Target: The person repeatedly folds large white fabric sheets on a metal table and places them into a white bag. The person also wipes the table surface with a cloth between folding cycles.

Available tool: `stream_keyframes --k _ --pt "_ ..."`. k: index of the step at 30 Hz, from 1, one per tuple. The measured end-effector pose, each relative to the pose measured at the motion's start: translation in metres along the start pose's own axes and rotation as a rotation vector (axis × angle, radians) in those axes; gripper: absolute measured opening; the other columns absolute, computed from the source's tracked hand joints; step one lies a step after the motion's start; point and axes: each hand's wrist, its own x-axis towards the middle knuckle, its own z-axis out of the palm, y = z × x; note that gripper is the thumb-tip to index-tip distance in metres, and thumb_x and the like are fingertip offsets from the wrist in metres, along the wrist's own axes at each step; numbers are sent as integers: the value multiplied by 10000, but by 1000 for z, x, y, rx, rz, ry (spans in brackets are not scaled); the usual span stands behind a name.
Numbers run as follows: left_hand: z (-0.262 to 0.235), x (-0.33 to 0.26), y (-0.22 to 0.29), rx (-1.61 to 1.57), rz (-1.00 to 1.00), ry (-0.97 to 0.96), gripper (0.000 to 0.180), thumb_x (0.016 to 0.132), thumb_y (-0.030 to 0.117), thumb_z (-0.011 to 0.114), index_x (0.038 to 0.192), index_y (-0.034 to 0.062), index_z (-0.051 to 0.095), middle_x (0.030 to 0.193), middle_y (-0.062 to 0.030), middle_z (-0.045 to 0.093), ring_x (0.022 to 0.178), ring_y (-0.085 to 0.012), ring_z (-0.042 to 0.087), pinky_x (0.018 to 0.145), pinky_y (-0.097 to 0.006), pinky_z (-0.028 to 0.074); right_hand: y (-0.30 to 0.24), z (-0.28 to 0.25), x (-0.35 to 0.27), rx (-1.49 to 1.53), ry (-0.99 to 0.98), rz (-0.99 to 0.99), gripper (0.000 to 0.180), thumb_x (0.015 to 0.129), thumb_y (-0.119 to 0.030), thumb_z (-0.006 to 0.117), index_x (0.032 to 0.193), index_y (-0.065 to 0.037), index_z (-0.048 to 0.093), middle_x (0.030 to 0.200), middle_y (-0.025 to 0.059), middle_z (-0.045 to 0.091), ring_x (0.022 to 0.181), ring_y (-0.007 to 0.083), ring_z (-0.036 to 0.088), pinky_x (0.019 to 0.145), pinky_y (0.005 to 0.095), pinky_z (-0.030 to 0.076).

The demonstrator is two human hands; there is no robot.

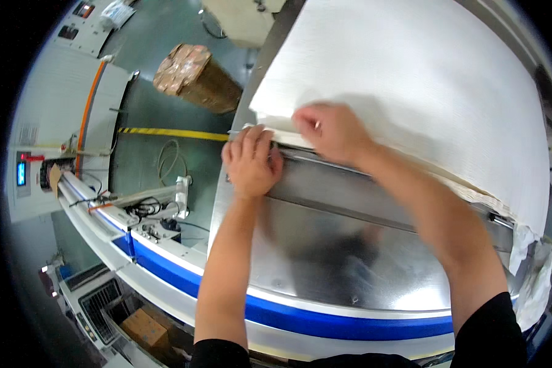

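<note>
A stack of large white sheets lies on a metal table, its layered near edge running from the left corner down to the right. My left hand rests at the stack's near left corner, close to the table's left side, fingers slightly apart and bent over, thumb held away from them. To its right, my right hand is closed, its fingers curled in over the sheets' near edge. Whatever is between those fingers is hidden. A narrow metal bar runs along below the sheet edge.
Blue trim borders the table's near side. On the floor to the left stand a brown wrapped bundle and a coiled hose. White machinery fills the far left. Crumpled white material hangs at the right.
</note>
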Motion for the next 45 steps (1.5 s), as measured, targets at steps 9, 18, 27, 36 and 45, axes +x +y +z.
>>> stream_keyframes --k 9,18,27,36,45 --pt "-31 55 -17 29 298 -625 383 652 111 675 1011 93 544 992 -110 617 917 -302 597 839 -439 409 61 -171 -205 -577 -196 839 699 968 -530 203 800 -47 680 816 169 673 812 340 650 757 443 514" --pt "10 97 74 711 301 -1112 238 736 220 690 951 118 695 1055 -89 666 1005 -249 636 842 -371 497 181 -387 -442 -929 55 1068 770 953 -575 172 774 -37 693 812 176 674 825 355 642 769 445 507" --pt "47 86 76 689 -11 -1096 227 762 51 648 987 51 679 986 -174 663 934 -314 644 806 -404 521 239 -515 -570 -1132 -47 1171 568 971 -454 296 799 -105 709 803 118 687 851 274 643 951 409 382" --pt "65 74 55 651 -118 -999 246 796 10 593 1035 53 629 1018 -167 650 978 -324 625 816 -400 513 298 -628 -684 -835 -47 1408 333 848 -231 470 1059 -69 670 1034 162 669 979 323 627 885 373 478" --pt "43 61 22 675 -88 -913 183 848 73 524 993 52 632 1005 -172 645 961 -317 629 809 -409 514 308 -605 -653 -1086 -183 1469 251 800 -137 589 1032 -135 685 1058 132 657 1017 298 613 886 409 480"
